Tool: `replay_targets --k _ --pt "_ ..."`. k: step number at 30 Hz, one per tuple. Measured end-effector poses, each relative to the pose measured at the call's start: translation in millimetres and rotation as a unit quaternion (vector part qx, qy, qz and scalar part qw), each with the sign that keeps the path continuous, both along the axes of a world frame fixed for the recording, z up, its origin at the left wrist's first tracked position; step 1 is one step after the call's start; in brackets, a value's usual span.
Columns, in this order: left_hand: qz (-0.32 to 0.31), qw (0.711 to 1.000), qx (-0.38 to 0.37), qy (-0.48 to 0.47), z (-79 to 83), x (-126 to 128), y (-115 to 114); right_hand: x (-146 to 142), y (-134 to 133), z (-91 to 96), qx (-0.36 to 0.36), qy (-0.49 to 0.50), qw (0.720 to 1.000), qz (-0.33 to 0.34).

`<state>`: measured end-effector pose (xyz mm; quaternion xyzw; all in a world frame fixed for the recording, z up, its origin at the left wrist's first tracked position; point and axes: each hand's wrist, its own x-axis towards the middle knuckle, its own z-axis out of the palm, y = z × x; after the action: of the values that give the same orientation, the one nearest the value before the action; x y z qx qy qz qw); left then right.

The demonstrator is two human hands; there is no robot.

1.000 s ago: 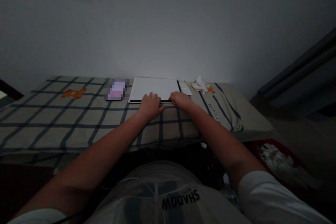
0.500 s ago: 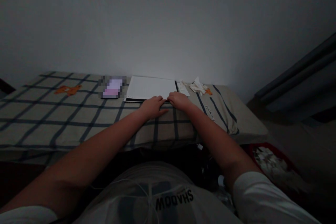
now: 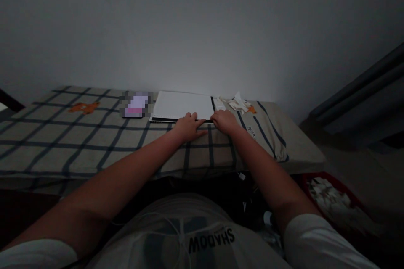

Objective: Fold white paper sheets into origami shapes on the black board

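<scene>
A white sheet [image 3: 183,104] lies on top of what looks like a spiral-bound pad on the checked cloth. One black strip [image 3: 162,119] runs along its near edge, and another borders the right side. My left hand [image 3: 189,127] rests with fingers spread on the near edge, its fingertips touching the strip. At the near right corner, my right hand [image 3: 224,121] is closed, with curled fingers at the strip's end. Its fingertips are partly hidden.
Left of the pad lies a phone [image 3: 136,105], its screen partly blurred. Crumpled paper scraps [image 3: 240,103] sit to the right. The checked cloth [image 3: 120,134] covers a surface against the wall. A red container [image 3: 339,189] with crumpled paper stands low on the right.
My right hand has slid right along the near edge to the corner, exposing black strip between the hands. My left hand has shifted slightly right, with its fingers more spread.
</scene>
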<state>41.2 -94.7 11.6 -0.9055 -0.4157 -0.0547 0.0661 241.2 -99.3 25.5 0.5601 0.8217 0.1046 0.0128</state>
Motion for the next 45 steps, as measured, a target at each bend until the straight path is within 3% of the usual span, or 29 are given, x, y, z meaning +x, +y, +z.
replay_targets --k 9,13,16,22,27,32,37,45 --pt "0.004 1.000 0.007 -0.003 -3.7 0.1 -0.2 2.0 -12.9 0.2 0.019 0.012 0.996 -0.092" --pt "-0.002 1.000 0.018 0.005 -4.1 -0.8 -0.6 -10.4 -17.2 -0.1 0.051 0.067 0.994 -0.077" --pt "-0.008 1.000 0.025 0.007 -4.1 -1.1 -1.0 -24.4 -18.2 -8.8 0.034 0.098 0.994 -0.025" --pt "0.006 1.000 0.014 -0.013 -6.9 -7.2 -1.7 -34.2 -19.0 -22.1 0.007 0.098 0.994 -0.043" --pt "-0.021 0.997 -0.017 -0.069 -18.3 -27.1 4.9 -34.3 -22.7 -16.4 -0.006 0.103 0.993 -0.052" --pt "-0.031 0.997 -0.009 -0.065 -26.6 -55.5 12.9 -34.3 -24.3 -16.2 -0.004 0.105 0.993 -0.052" --pt "-0.057 0.997 -0.002 -0.056 -25.6 -84.2 14.8 -32.0 -24.6 -18.4 0.009 0.116 0.992 -0.050" --pt "-0.021 0.999 -0.017 -0.027 -21.7 -114.8 11.6 -31.0 -26.9 -19.6 0.018 0.115 0.992 -0.052"
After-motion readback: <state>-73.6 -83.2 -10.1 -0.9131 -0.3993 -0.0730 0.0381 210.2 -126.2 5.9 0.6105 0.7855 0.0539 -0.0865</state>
